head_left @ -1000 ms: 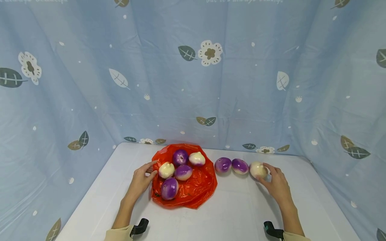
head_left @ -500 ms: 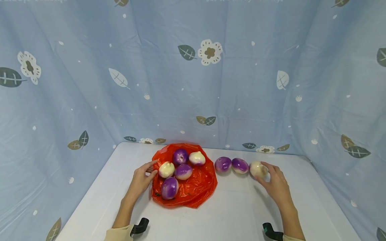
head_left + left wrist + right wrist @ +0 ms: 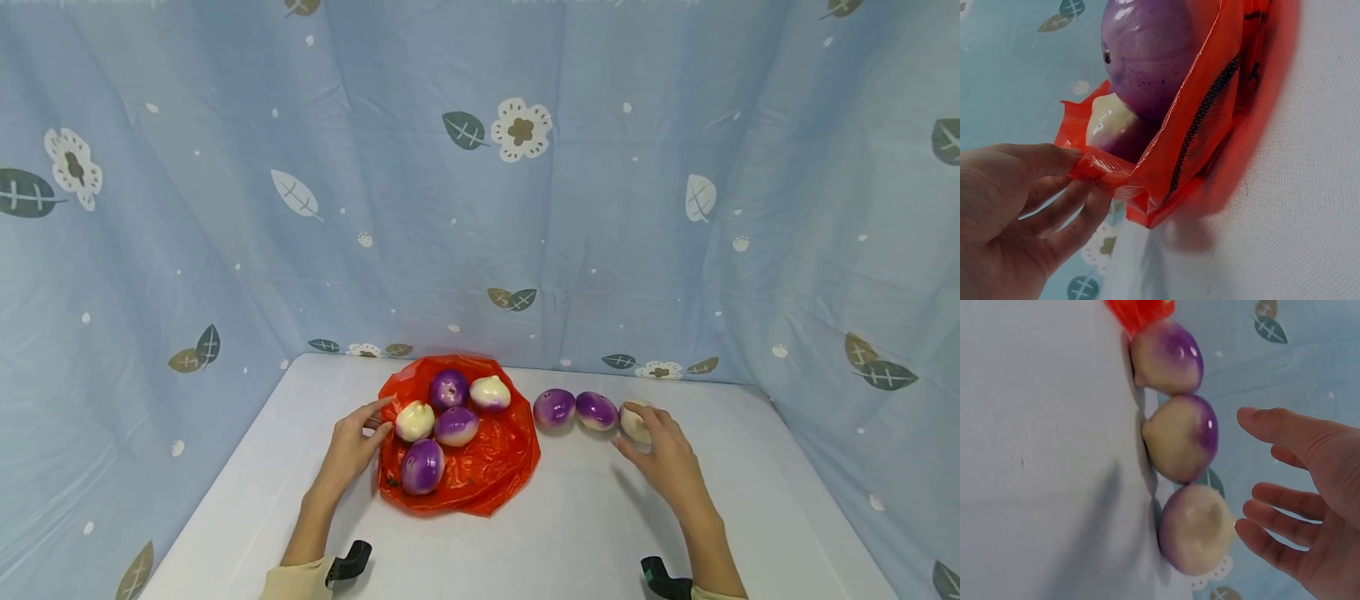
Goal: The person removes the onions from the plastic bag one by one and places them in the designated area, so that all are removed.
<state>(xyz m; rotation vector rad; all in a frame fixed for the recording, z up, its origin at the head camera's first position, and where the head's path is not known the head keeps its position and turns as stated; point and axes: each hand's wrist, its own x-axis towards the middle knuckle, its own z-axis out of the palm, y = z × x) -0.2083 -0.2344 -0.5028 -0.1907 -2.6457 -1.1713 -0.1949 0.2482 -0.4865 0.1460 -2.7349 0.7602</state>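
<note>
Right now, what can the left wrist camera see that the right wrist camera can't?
Only the left wrist view shows the left hand's fingers pinching the edge of the red bag, the black marking on it, and two vegetables inside it.

Only the right wrist view shows the right hand's fingers, spread open, and a row of three purple-and-white vegetables on the table.

Both show white tabletop, blue patterned curtain and some red bag, just a corner in the right one.
</note>
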